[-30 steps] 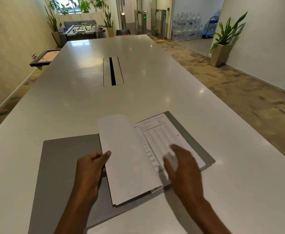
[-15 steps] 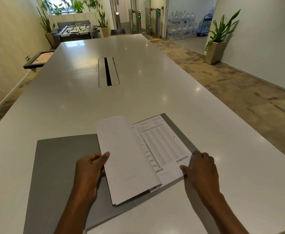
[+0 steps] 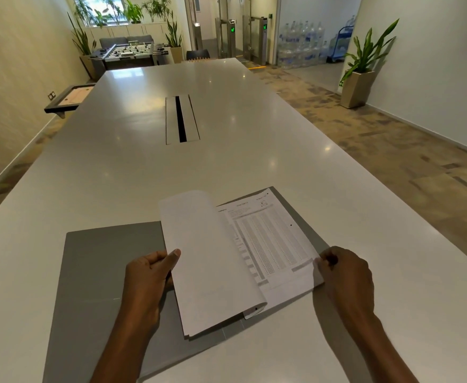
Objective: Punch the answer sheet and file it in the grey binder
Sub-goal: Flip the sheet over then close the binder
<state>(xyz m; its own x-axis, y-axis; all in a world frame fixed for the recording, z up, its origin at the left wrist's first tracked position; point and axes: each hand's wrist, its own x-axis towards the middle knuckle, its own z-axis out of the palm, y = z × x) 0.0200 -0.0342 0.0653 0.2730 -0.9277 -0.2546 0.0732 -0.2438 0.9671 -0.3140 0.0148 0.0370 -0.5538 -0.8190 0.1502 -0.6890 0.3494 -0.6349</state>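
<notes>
The grey binder [image 3: 102, 266] lies open and flat on the white table [image 3: 171, 167]. Inside it a stack of blank white pages [image 3: 213, 261] is folded over to the left, held up by my left hand [image 3: 146, 275] with the thumb on its edge. To the right lies the printed answer sheet [image 3: 271, 241], with a punched hole showing near its right margin. My right hand [image 3: 342, 272] pinches the sheet's near right corner, over the binder's right edge.
A cable slot [image 3: 182, 118] is set in the table's middle. A potted plant [image 3: 360, 76] stands by the right wall, a foosball table [image 3: 132, 52] at the far end, and water bottles [image 3: 301, 45] behind glass.
My right hand slid off the answer sheet's face to its near right corner and closed on it. The left hand kept holding the blank pages.
</notes>
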